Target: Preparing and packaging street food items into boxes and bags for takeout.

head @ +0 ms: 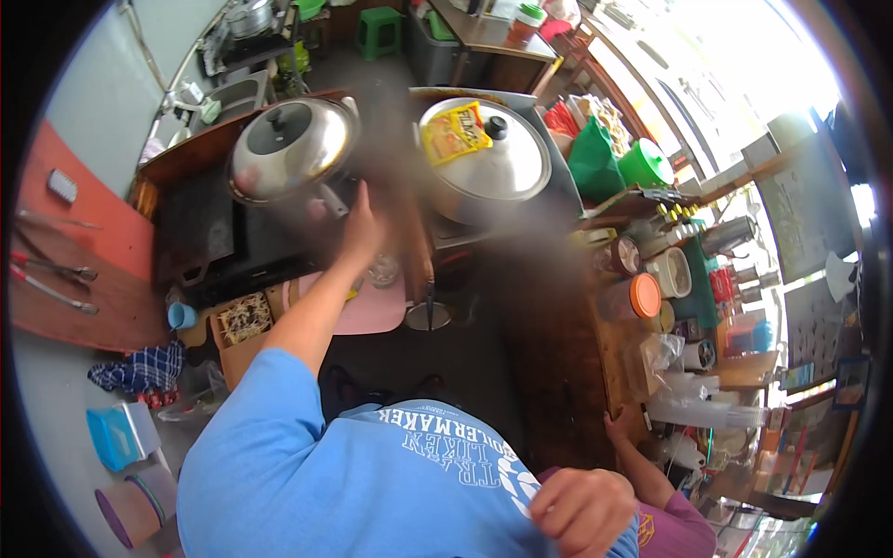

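Observation:
My left hand (362, 234) reaches forward beside the short handle (333, 201) of a lidded metal wok (241, 183). A blurred patch covers part of this area, so I cannot tell whether the fingers grip the handle. The wok's domed steel lid (326, 143) has a dark glass centre and a black knob. To its right, a second pan wears a wide steel lid (513, 171) with a yellow packet (455, 134) lying on top. My right hand (584, 508) is held close to my torso with its fingers curled; nothing shows in it.
A pink board (373, 307) with a glass jar (384, 270) lies below the stove. Jars, including one with an orange lid (645, 296), crowd the wooden counter (608, 363) at right. Another person's hand (617, 424) touches its edge. Tongs (59, 293) hang at left.

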Tool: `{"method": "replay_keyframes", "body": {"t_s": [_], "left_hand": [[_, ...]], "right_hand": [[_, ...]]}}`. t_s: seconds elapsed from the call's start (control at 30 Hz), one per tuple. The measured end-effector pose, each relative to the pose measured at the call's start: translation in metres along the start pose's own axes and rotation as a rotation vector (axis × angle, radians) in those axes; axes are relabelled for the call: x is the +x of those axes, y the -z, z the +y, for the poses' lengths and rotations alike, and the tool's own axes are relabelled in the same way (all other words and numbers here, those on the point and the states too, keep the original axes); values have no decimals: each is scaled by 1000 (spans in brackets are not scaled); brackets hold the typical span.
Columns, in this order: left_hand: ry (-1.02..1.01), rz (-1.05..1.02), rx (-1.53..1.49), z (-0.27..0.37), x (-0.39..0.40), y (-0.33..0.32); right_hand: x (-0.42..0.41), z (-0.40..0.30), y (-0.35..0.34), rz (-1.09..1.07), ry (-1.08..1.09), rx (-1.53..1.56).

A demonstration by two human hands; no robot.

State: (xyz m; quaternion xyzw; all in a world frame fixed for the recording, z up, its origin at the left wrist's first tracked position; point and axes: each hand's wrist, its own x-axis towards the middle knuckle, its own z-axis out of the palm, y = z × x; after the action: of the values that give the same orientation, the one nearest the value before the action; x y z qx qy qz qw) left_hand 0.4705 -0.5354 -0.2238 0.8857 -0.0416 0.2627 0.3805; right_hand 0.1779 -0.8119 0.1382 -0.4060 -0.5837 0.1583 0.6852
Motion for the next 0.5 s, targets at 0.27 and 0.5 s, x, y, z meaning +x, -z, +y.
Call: {"method": "replay_keyframes", "body": {"t_s": [0.27, 0.5], "left_hand": [[-215, -572, -108, 35, -227, 224], [674, -60, 482, -107, -367, 332]], "right_hand": [[16, 16, 17, 321, -35, -237], [14, 268, 12, 152, -926, -635]]}}
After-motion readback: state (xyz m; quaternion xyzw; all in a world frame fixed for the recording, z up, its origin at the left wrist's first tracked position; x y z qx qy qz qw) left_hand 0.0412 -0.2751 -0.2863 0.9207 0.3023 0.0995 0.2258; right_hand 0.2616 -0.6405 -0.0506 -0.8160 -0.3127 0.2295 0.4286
